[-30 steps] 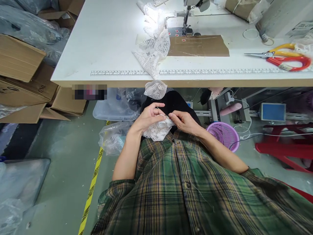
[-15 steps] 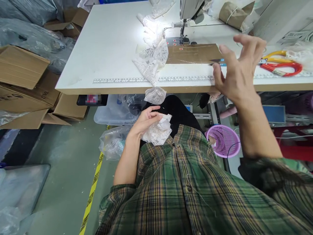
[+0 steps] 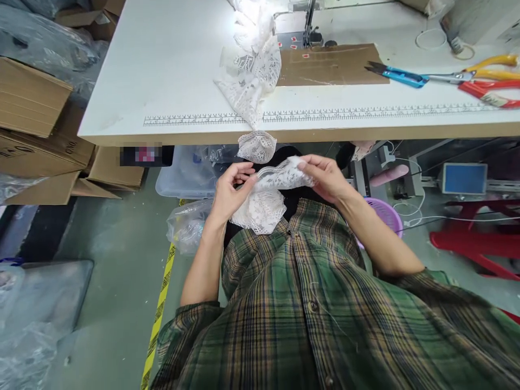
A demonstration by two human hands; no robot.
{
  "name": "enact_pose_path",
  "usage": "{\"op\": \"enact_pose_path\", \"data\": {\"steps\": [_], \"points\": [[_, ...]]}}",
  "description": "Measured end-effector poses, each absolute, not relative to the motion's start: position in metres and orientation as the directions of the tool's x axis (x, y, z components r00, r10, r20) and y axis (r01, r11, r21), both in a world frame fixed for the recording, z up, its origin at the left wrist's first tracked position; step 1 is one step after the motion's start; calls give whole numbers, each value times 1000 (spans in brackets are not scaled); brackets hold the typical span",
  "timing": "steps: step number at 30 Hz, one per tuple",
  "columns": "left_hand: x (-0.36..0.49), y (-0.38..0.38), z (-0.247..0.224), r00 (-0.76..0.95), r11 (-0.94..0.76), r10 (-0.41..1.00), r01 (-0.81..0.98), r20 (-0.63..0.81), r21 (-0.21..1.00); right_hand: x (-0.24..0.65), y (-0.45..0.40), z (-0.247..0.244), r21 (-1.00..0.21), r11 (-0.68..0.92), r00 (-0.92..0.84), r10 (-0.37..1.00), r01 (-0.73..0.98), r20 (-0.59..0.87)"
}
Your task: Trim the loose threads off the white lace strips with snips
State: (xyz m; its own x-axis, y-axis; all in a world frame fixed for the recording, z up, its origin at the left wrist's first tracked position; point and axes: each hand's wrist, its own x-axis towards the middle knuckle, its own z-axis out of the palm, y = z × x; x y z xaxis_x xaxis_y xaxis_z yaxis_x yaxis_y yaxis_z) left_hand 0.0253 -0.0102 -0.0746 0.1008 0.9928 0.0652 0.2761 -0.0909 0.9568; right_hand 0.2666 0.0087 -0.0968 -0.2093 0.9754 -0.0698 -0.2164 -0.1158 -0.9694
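Over my lap, a piece of white lace (image 3: 280, 176) is stretched between both hands. My left hand (image 3: 233, 189) pinches its left end between thumb and fingers. At the other end, my right hand (image 3: 327, 176) grips the lace in the same way. More of the white lace (image 3: 262, 211) hangs bunched below my left hand, against the shirt. Just beyond, another lace piece (image 3: 257, 146) droops over the table's front edge, and a longer lace strip (image 3: 255, 76) lies on the tabletop leading up from it.
A sewing machine foot (image 3: 309, 27) stands at the back of the white table (image 3: 162, 70). Brown cardboard (image 3: 333, 65), blue thread snips (image 3: 402, 76) and red-and-yellow-handled scissors (image 3: 483, 81) lie to the right. Below are a purple basket (image 3: 384, 214) and a clear plastic bin (image 3: 182, 173).
My right hand has come down from above the snips on the table to my lap and taken hold of the lace. The lace is now spread between my hands. The view has shifted slightly.
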Motion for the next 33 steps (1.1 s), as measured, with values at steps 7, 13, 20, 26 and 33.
{"op": "enact_pose_path", "data": {"steps": [7, 13, 20, 26, 33], "points": [[11, -51, -79, 495, -317, 869, 570, -9, 758, 271, 17, -100, -942, -122, -100, 990, -312, -95], [11, -69, -90, 654, -495, 757, 588, -15, 640, 251, 21, -107, -964, -47, -95, 995, -262, -23], [19, -55, -73, 426, -304, 901, 500, 74, 811, 220, 3, -113, -966, -172, -463, 884, -195, -63], [25, -43, -59, 110, -210, 978, 533, 179, 820, 214, -14, -111, -890, -384, -527, 824, -245, -210], [9, -55, -70, 433, -82, 901, 255, -38, 964, 217, -37, -89, -867, -440, -680, 711, -233, -178]]}}
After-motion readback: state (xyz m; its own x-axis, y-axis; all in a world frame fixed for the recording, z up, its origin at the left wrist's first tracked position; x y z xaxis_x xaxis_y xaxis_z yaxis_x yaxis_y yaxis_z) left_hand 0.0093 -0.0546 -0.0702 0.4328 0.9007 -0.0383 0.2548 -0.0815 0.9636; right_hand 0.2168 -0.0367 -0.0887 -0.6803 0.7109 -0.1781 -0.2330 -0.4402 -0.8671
